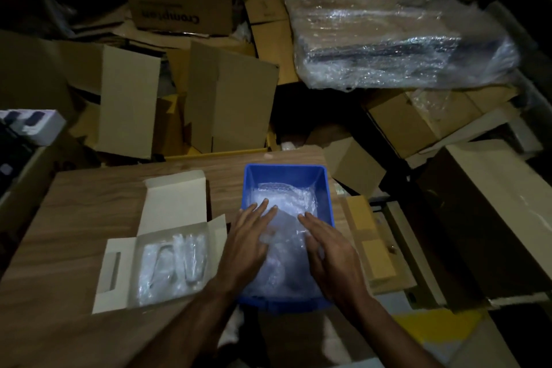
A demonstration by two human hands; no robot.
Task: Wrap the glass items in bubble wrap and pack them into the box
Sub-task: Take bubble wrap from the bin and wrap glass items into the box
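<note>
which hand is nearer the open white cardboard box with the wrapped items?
Left. The left hand lies on the bubble wrap at the blue plastic bin's left side, just right of the open white cardboard box. The right hand is farther right, over the bin.

The worktop point(98, 203) looks like brown wood-grain laminate, smooth and matt. On it, the blue bin point(285, 173) is smooth moulded plastic with a slight sheen. The bubble wrap point(286, 236) inside it is clear, crinkled, glossy film. At near left, the white carton point(174, 200) is matt paperboard; its wrapped contents point(173, 269) glint like clear plastic. The far cardboard boxes point(233, 104) are dull brown corrugated board, and the far-right bundle point(397, 39) is sheathed in shiny, wrinkled plastic wrap.
</note>
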